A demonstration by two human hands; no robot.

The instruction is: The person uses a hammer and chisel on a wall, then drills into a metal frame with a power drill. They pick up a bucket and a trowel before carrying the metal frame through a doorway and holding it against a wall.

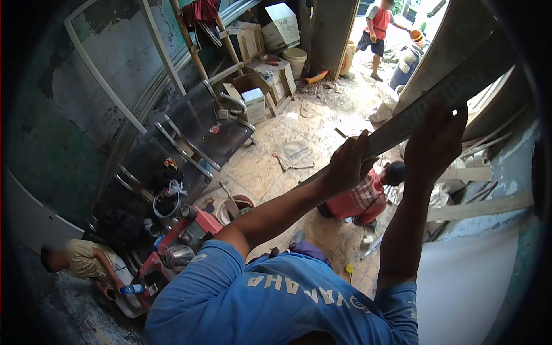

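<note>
A long, flat grey bar (397,127), which looks like metal, runs slantwise from the middle of the view up to the top right. My left hand (349,162) is closed round its lower part, fingers over the edge. Farther up, my right hand (435,141) grips the same bar, its fingers partly hidden in shadow. Both my arms are raised in front of me, above the blue shirt (299,293). The bar's upper end fades into the dark edge of the view.
Below the bar crouches a person in a red shirt (359,198). Another person (86,261) sits at lower left, holding a bottle (131,289). Black metal chairs (201,123), boxes (253,103) and a bucket (236,206) stand leftward. A person (381,26) stands outside the doorway. Planks (483,206) lie at right.
</note>
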